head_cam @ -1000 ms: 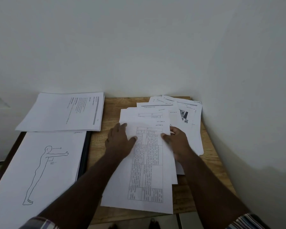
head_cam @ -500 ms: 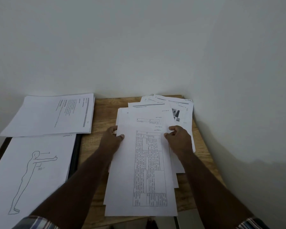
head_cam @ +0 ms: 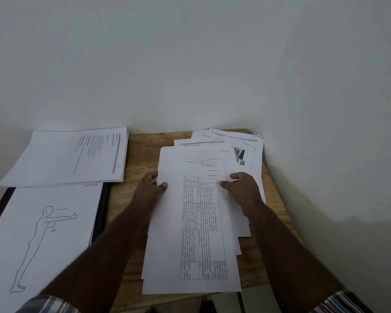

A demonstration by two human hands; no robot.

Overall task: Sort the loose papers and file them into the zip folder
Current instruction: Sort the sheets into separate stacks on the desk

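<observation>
A fanned stack of loose papers (head_cam: 199, 222) lay on the wooden table (head_cam: 140, 154) against the right wall, and its top sheets, headed by a printed table, were pinched at the far corners by the left hand (head_cam: 150, 188) and the right hand (head_cam: 243, 188), thumbs on top. The sheets were judged light, limp and apt to slide apart, so a two-edged hold near the corners seemed best. No zip folder could be identified with certainty.

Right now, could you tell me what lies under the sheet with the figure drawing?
The figure drawing sheet lies on more white sheets, over something dark whose edge shows along its right side. What that is cannot be told; the paper covers the rest.
</observation>
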